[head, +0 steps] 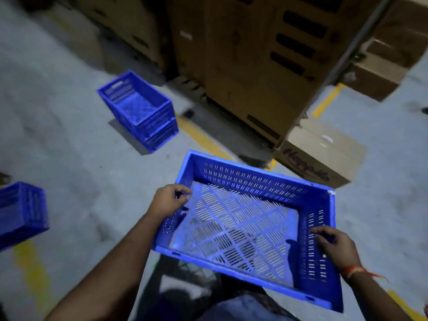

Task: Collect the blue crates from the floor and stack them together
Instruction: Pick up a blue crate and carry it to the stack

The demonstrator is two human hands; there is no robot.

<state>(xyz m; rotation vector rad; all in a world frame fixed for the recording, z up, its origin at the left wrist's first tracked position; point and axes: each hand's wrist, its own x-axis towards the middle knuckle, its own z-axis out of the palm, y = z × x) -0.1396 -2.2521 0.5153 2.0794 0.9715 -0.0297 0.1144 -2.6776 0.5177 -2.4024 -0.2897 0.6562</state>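
I hold an empty blue slotted crate (243, 228) off the floor in front of me, tilted a little. My left hand (168, 201) grips its left short wall at the rim. My right hand (335, 245) grips the right short wall, fingers curled inside. Farther ahead on the left, a stack of blue crates (141, 110) nested together stands on the grey floor. Another blue crate (20, 213) shows partly at the left edge of the view.
Tall cardboard boxes (254, 61) rise ahead and to the right, with a smaller printed carton (322, 156) on the floor beside them. Yellow floor lines (201, 135) run past the stack. Bare grey concrete floor (69, 147) lies to the left.
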